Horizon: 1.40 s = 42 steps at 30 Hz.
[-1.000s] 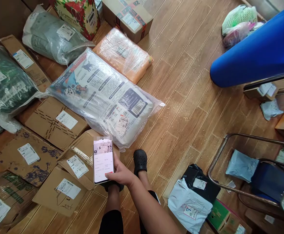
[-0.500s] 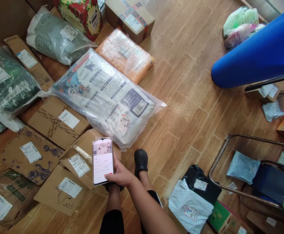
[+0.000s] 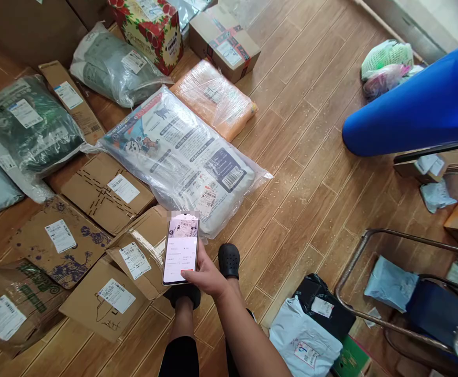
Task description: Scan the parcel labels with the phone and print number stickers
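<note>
My right hand (image 3: 209, 275) is closed around a smartphone (image 3: 180, 251), its thumb low on the lit screen. A picture of a label fills the top of the screen, with a form and a red button below. Beyond the phone lies a large pet-product bag (image 3: 181, 157) in clear plastic, bearing a barcode and a shipping label. Partly behind the phone is a taped cardboard box (image 3: 134, 246) with a white label. A flat carton (image 3: 107, 301) and a box with dashed black lines (image 3: 109, 191) lie close by. My left hand is out of view.
Several parcels cover the floor at left, among them an orange wrapped package (image 3: 213, 97) and a red floral box (image 3: 150, 31). At right stand a blue cylindrical object (image 3: 409, 104) and a metal-framed chair (image 3: 393, 235). A white mailer bag (image 3: 305, 335) lies near my feet.
The phone and my right hand have shifted slightly right and up in the view. The parcels at left also appear further right as the camera turns. The grip is unchanged.
</note>
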{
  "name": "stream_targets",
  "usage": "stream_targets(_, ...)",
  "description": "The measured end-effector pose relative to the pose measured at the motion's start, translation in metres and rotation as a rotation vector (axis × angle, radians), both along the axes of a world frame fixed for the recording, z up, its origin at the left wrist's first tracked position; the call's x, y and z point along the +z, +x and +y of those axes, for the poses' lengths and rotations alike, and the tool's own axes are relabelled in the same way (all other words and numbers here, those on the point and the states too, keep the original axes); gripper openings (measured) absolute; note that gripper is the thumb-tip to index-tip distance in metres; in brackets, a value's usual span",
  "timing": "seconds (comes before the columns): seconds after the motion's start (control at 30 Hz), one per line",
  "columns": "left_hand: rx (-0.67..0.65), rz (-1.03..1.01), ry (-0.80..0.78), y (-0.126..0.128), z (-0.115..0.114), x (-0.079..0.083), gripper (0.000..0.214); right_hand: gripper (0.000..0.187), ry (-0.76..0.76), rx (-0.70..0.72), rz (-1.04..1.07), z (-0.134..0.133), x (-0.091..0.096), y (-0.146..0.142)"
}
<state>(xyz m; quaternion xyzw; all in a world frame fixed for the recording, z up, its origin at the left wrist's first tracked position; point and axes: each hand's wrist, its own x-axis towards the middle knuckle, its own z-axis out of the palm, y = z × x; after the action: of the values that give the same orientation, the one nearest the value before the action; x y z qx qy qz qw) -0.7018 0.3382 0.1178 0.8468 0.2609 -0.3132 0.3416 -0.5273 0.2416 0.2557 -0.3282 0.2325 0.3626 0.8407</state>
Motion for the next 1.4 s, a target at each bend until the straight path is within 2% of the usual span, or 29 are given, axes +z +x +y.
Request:
stream_targets(0.3,0.147,-0.059,0.024,-0.017,0.008,0.005,0.029,0.097,-0.049,0.007,-0.007,0.018,0.005,0.0)
stream_targets(0.47,0.323,-0.081,0.115,-0.014,0.018,0.01,0.038,0.097,-0.036,0.025,0.003,0.037,0.006,-0.007)
stream_targets(0.57,0.46,-0.098,0.184,-0.013,0.022,0.012,0.027,0.099,-0.045,0.05,0.007,0.051,0.001,-0.014)
stream_targets(0.73,0.637,-0.102,0.235,-0.011,0.019,0.013,0.062,0.096,-0.034,0.071,0.054,0.072,-0.007,-0.023)
stream_targets(0.77,0.644,-0.098,0.215,-0.012,0.017,0.012,0.062,0.092,-0.042,0.068,0.074,0.075,-0.008,-0.023)
stream_targets(0.87,0.637,-0.086,0.13,-0.018,0.015,0.012,0.043,0.077,-0.116,0.044,0.12,0.079,-0.007,-0.024)
stream_targets(1.07,0.656,-0.068,0.026,-0.04,0.025,0.014,0.043,0.056,-0.249,0.121,0.107,0.081,-0.004,-0.019)
stream_targets(1.2,0.688,-0.064,0.019,-0.048,0.038,0.017,0.043,0.053,-0.31,0.241,0.012,0.092,-0.01,-0.008)
stream_targets(1.4,0.725,-0.113,0.07,-0.049,0.045,0.018,0.042,0.06,-0.31,0.429,-0.166,0.127,-0.023,0.026)
